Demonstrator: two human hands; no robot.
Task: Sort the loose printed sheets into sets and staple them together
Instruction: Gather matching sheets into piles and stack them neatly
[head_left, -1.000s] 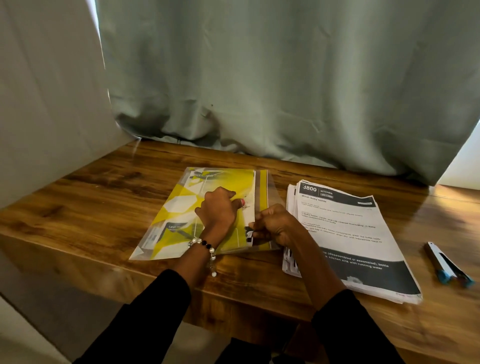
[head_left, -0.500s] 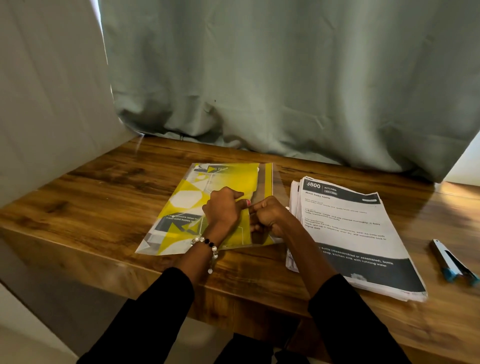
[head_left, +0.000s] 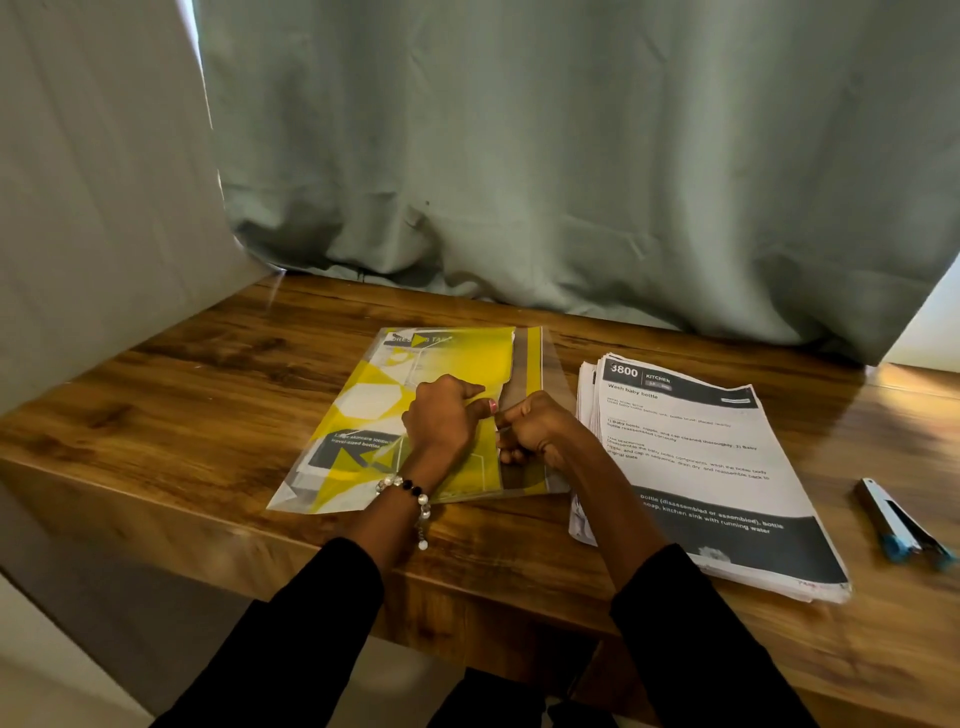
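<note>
Surface: a glossy brown wood-grain table (head_left: 156, 395) with a thick front edge, seen from above by the person seated at it.
Room: a grey-green fabric curtain (head_left: 571, 156) hangs in folds along the far edge of the table; a pale flat panel (head_left: 93, 208) stands at the left side.
Folders, one: a clear plastic sleeve holding a yellow, white and grey printed sheet (head_left: 374, 415) lies flat near the middle of the table, its near edge close to the table's front edge.
Paper stacks, one: a thick pile of loose white printed sheets with dark header and footer bands (head_left: 727, 467) lies just beside the sleeve on the right, its edges uneven; the top page reads "KITCHEN" and "Wash baby bottle".
Staplers, one: a small grey stapler with blue tips (head_left: 901, 525) lies alone at the far right, well apart from the sleeve.
Hands, two: the left hand (head_left: 441, 421), a beaded black-and-white bracelet (head_left: 410, 493) on its wrist, rests curled on the sleeve, thumb pressed at the opening strip; the right hand (head_left: 535, 431) is curled and pinches that same open edge. The two hands touch at the fingertips.
Sleeves, two: both forearms wear black sleeves (head_left: 311, 623).
</note>
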